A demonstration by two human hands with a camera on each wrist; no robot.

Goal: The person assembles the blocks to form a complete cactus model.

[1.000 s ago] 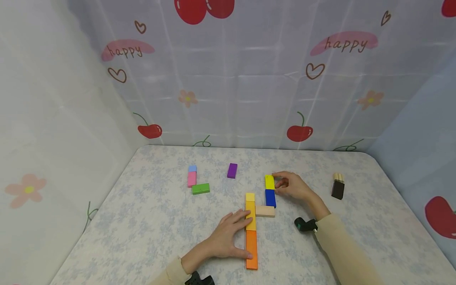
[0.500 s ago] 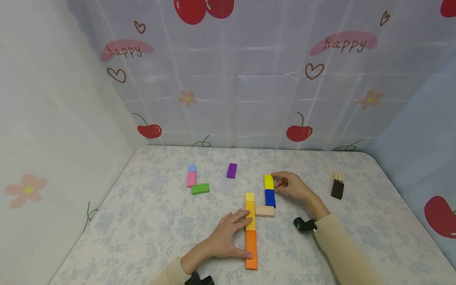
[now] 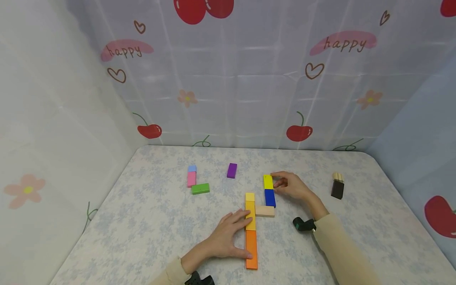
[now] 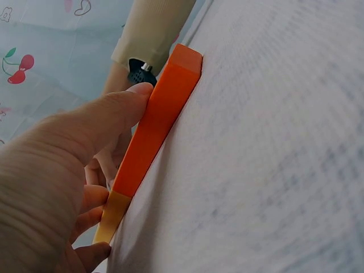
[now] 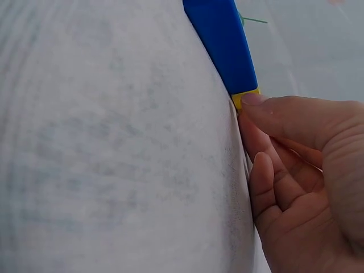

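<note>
My left hand (image 3: pixel 226 237) lies spread along a line of blocks. Its fingertips rest on the amber block (image 3: pixel 251 225), and its thumb touches the orange block (image 4: pixel 156 125). A small light-yellow block (image 3: pixel 250 196) caps the far end of that line. Against its right side lies a beige block (image 3: pixel 265 211). Beyond the beige block, a blue block (image 3: pixel 270 198) and a yellow block (image 3: pixel 268 182) lie end to end. My right hand (image 3: pixel 293 186) holds the yellow block from the right, thumb near the blue joint and forefinger at the far end. In the right wrist view, the thumb covers most of the yellow block.
Toward the back left lie a light blue block (image 3: pixel 192 168), a pink block (image 3: pixel 191 179) and a green block (image 3: pixel 200 189). A purple block (image 3: pixel 232 171) lies behind the line. At the right are a black block (image 3: pixel 337 189) and several cream pieces (image 3: pixel 338 177).
The yellow block has shifted slightly left, its end now a little out of line with the blue block. My right hand has moved left with it. The left hand has stayed in place.
</note>
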